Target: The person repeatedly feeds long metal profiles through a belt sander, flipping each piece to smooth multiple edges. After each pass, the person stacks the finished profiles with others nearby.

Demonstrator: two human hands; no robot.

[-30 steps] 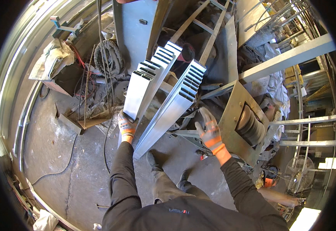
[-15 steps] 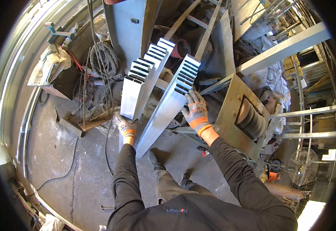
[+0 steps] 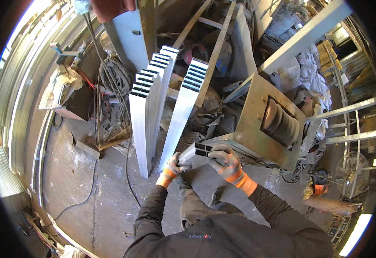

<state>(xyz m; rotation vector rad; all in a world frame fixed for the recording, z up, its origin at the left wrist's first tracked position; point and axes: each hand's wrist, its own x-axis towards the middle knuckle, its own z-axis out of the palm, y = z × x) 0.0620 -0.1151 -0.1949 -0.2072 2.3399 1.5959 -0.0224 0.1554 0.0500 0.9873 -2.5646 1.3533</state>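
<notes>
Close in front of my body, a silvery rectangular metal profile (image 3: 193,157) is tilted with its hollow, divided end up. My left hand (image 3: 171,169), in a grey and orange work glove, is closed on its left side. Wrapped around the right edge near the open end is my right hand (image 3: 228,165), gloved the same way. Just beyond the hands leans a stack of like profiles (image 3: 180,114), their open ends upward. To its left stands a second stack of profiles (image 3: 140,124) in stepped rows. The held profile's lower part is hidden.
At right stands a worn metal machine housing (image 3: 251,116) with a ribbed dark roller (image 3: 281,123). A metal ladder-like frame (image 3: 219,51) lies behind the stacks. Cables (image 3: 130,180) hang down and run over the floor at left. A round fan (image 3: 352,174) stands far right.
My right hand has come off the top of the right stack, nearer my body. My left hand has left the left stack. One profile is now apart from the stacks, between both hands.
</notes>
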